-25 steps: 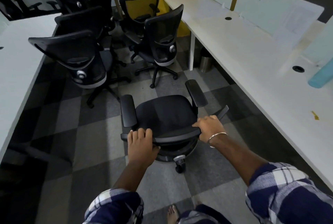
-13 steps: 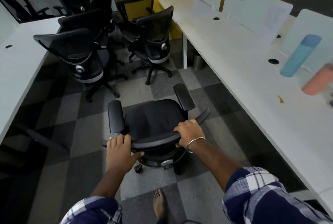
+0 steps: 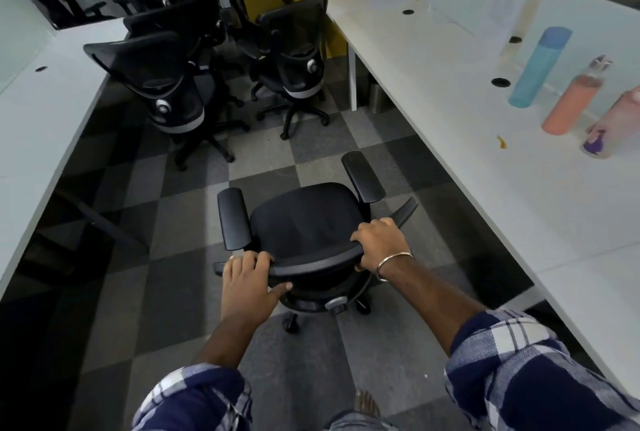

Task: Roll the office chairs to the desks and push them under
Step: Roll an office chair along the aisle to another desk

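A black office chair [image 3: 304,219] stands in the aisle in front of me, its seat facing away and its backrest top under my hands. My left hand [image 3: 247,280] grips the left end of the backrest top, fingers over it and thumb underneath. My right hand [image 3: 381,245], with a metal bangle on the wrist, grips the right part of the same bar. A long white desk [image 3: 485,160] runs along the right, close to the chair's right armrest. Another white desk [image 3: 45,111] lies on the left.
Several more black mesh chairs [image 3: 173,84] cluster at the far end of the aisle, one [image 3: 298,59] nearer the right desk. Three bottles, blue [image 3: 538,70], orange [image 3: 571,101] and pink [image 3: 613,125], stand on the right desk. A small metal bin [image 3: 377,98] sits under it. My bare foot [image 3: 367,403] is below.
The chair and I have rolled backward down the aisle, away from the chair cluster; the bottles on the right desk have come into view. Both hands keep their grip on the backrest.
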`<state>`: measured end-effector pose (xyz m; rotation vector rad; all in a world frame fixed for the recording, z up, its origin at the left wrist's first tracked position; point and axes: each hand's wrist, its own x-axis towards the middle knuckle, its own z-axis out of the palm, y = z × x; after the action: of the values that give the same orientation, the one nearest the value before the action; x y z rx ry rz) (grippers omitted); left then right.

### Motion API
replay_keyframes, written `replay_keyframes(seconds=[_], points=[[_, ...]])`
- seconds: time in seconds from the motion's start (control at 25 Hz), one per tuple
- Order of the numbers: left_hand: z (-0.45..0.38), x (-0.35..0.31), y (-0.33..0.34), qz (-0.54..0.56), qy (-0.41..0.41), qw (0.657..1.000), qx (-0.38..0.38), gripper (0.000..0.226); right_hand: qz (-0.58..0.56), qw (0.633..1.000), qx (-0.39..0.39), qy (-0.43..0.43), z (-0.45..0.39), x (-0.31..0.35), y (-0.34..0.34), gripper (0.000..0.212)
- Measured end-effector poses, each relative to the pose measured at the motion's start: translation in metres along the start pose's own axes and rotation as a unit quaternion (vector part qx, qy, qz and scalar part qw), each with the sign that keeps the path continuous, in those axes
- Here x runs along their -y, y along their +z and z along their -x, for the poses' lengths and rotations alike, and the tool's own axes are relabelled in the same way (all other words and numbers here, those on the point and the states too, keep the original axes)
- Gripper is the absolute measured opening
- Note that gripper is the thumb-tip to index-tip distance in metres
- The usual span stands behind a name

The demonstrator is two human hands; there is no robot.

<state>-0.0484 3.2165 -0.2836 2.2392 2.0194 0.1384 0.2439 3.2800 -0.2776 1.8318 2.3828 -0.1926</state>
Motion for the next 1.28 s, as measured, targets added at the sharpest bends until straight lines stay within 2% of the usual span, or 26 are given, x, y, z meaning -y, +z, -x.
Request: replay_keyframes(seconds=[0.52, 0.8, 1.0, 1.28], points=[[0.177, 0.002, 0.002, -0.011, 0.089, 0.996, 0.017, 0.051, -0.005, 0.996, 0.025, 0.087, 0.214, 0.072, 0.042, 0.069], [0.289, -0.018, 0.012, -0.002, 0.093, 0.996, -0.008, 0.052, -0.018, 0.993, 0.055, 0.098, 0.331, 0.092, 0.058, 0.075], [0.362, -0.040, 0.016, -0.002, 0.067, 0.998, -0.017, 0.052, -0.041, 0.995, 0.033, 0.082, 0.410, 0.104, 0.071, 0.070], [0.476, -0.093, 0.034, -0.008, -0.009, 0.998, -0.065, 0.038, -0.099, 0.995, 0.004, 0.024, 0.529, 0.095, 0.103, 0.063]])
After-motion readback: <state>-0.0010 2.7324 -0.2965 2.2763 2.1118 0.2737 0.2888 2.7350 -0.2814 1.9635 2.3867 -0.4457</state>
